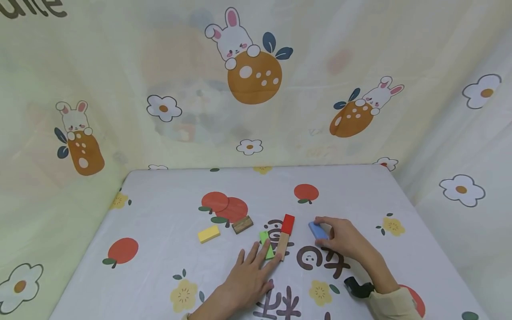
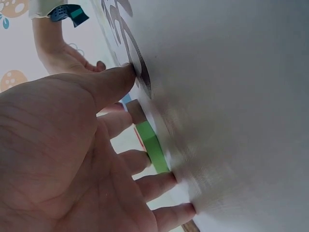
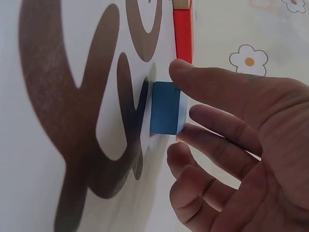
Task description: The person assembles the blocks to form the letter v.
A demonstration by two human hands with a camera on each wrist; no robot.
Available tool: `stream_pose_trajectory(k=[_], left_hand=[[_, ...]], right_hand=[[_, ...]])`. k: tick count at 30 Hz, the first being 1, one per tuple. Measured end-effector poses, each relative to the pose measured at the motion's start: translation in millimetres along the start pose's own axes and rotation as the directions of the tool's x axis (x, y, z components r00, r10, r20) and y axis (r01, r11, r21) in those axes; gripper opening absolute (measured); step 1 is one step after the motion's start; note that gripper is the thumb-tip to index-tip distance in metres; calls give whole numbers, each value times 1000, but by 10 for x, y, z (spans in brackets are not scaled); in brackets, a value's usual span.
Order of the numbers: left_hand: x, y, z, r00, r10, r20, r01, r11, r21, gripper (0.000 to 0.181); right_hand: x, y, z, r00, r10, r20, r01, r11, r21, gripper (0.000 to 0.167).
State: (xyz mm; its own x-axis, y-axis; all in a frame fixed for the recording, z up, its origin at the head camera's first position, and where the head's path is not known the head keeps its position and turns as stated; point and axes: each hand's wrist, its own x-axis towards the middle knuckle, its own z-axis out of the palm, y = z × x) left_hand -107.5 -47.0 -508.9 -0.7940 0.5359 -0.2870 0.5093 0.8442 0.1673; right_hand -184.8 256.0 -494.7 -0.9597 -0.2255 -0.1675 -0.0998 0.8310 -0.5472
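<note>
My left hand (image 1: pixel 249 275) lies over the table with fingers spread. Its fingertips touch a green block (image 1: pixel 264 238) and the near end of a light wooden block (image 1: pixel 282 243). A red block (image 1: pixel 287 224) continues from the far end of the wooden one in a line. To the right, my right hand (image 1: pixel 346 238) pinches a blue block (image 1: pixel 318 230) between thumb and fingers. In the right wrist view the blue block (image 3: pixel 165 108) rests on the table, thumb at one end and a finger at the other. The left wrist view shows the green block (image 2: pixel 152 147) beside the fingers.
A yellow block (image 1: pixel 209 234) and a dark brown block (image 1: pixel 242 225) lie left of the hands. A white cloth (image 1: pixel 160 249) printed with fruit, flowers and lettering covers the table. Printed curtains (image 1: pixel 304 120) hang behind and at the sides. A black device (image 1: pixel 358 288) sits at the right wrist.
</note>
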Motion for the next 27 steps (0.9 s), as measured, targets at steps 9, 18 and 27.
stream_pose_trajectory(k=[9,18,27], left_hand=[[-7,-6,-10,1000,-3,1,3,1000,-6,70],[2,-1,-10,1000,-3,1,3,1000,-6,71],[-4,1,-17,1000,-5,-2,5,1000,-14,70]], right_hand=[[-17,18,-27,999,-24,21,24,1000,-8,68],[-26,40,-32,999,-43,25,43,999,0,73],[-24,73,-16,999,-40,31,40,999,5,69]])
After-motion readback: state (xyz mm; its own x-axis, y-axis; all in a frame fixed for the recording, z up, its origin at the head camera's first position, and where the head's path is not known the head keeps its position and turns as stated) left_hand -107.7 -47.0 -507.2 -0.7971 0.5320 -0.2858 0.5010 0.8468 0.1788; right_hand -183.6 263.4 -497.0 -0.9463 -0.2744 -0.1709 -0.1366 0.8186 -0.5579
